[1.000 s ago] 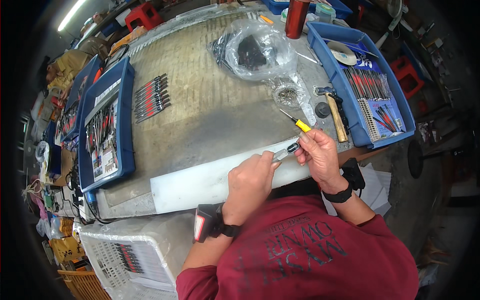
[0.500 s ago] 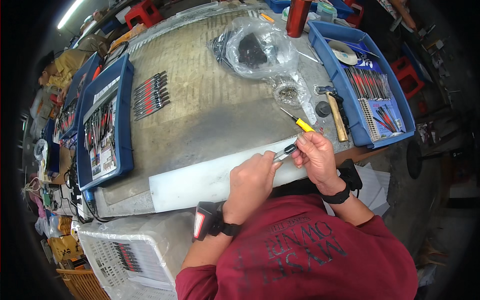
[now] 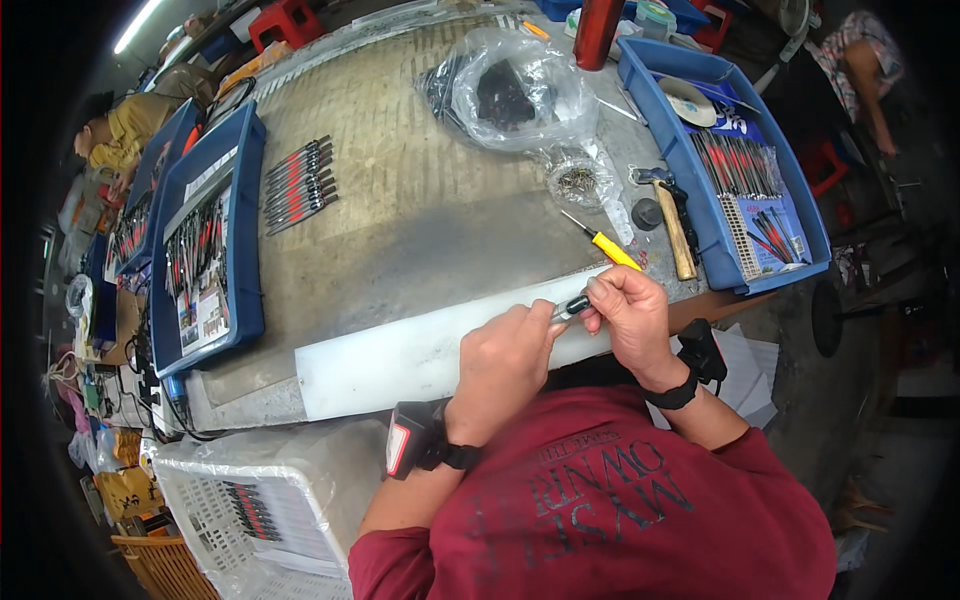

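Over the white board [image 3: 400,370], my left hand [image 3: 505,355] and my right hand [image 3: 632,310] come together on one small piece. This small silver piece with a black rounded end [image 3: 573,307] lies between them. My left fingers are closed around its silver side, while my right thumb and fingers pinch the black end. Most of it is hidden in the fingers, so its kind cannot be told. Just beyond my right hand lies a screwdriver [image 3: 612,250] with a yellow handle. Farther right is a wooden-handled hammer [image 3: 677,230].
Blue trays [image 3: 258,250] [image 3: 735,285] holding red-and-black slim tools stand left and right. A row of such tools [image 3: 300,185] lies on the table. Beyond are a clear plastic bag [image 3: 570,105] and small metal parts [image 3: 577,183]. A white basket [image 3: 205,500] stands below left. People are at far left and upper right.
The silver piece has turned slightly in my fingers, and less of its silver side shows. A person's arm and patterned clothing now show more fully at the upper right.
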Motion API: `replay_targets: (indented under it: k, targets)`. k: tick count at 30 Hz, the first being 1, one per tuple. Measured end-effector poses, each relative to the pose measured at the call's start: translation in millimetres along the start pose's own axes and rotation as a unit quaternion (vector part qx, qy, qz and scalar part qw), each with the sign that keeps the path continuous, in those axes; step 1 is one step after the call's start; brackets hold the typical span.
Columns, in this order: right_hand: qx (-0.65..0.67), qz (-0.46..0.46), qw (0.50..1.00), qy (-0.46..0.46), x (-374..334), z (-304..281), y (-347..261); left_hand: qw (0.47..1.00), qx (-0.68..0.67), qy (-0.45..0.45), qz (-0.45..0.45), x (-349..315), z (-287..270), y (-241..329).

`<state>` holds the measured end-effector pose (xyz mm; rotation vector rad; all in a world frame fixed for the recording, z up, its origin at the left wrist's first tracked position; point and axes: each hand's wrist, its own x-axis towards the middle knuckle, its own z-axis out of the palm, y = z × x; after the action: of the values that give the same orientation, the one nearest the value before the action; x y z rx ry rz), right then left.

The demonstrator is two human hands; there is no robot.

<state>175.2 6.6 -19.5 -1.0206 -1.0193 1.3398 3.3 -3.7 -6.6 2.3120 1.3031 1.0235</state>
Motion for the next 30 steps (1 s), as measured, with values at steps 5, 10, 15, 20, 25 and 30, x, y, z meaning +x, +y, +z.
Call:
replay_targets:
  k: [5, 10, 15, 20, 25, 30]
  targets:
    - [-0.038, 0.009, 0.999, -0.030, 1.8, -6.9, -3.9, 1.000, 0.005, 0.002, -0.007, 1.2, -1.4, -0.1]
    - [-0.204, -0.115, 0.966, -0.112, 12.3, -18.1, -17.3, 1.000, 0.001, -0.003, -0.002, 3.1, -5.1, -2.2]
    - [-0.376, -0.236, 0.865, -0.233, 22.7, -27.4, -35.2, 1.000, -0.003, -0.015, 0.011, 4.6, -8.4, -0.8]
    - [-0.407, -0.312, 0.820, -0.256, 27.1, -27.1, -37.8, 0.999, 0.021, -0.021, 0.030, 3.0, -9.9, 1.1]
    - [-0.410, -0.338, 0.804, -0.266, 26.3, -24.4, -35.4, 0.998, 0.041, -0.008, 0.056, 1.4, -8.3, 4.4]
    - [-0.416, -0.349, 0.797, -0.265, 23.0, -22.2, -36.5, 0.997, 0.048, -0.010, 0.057, -0.7, -9.3, 6.3]
